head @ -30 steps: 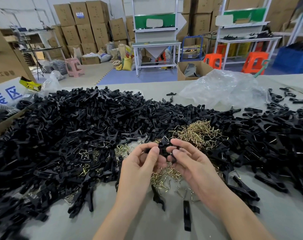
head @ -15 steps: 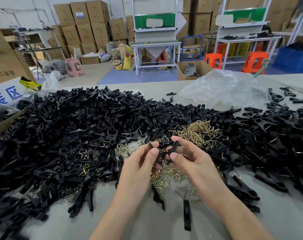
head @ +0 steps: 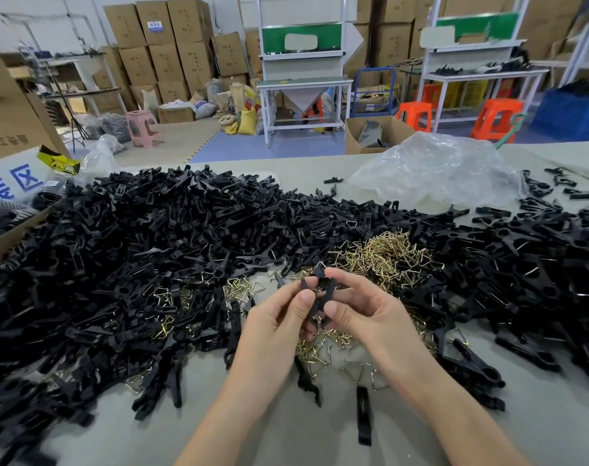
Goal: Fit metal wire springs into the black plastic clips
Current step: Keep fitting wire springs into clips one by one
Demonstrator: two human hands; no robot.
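Observation:
My left hand (head: pixel 278 317) and my right hand (head: pixel 367 309) meet over the middle of the table and together pinch one black plastic clip (head: pixel 320 294), its two halves crossed like an X. A bit of wire spring shows at the clip's lower end. A loose heap of brass-coloured wire springs (head: pixel 387 255) lies just behind and under my hands. A big pile of black clip parts (head: pixel 135 250) fills the table's left and centre, and another pile (head: pixel 538 257) lies on the right.
A crumpled clear plastic bag (head: pixel 434 169) rests at the back right of the grey table (head: pixel 286 428). Single black clip pieces (head: pixel 363 415) lie near the front edge. A cardboard box (head: pixel 10 129) stands at the left. Benches, stools and stacked cartons fill the room behind.
My hands have spread the clip from a closed bunch at my fingertips into an X held between both thumbs and forefingers. The piles have not moved.

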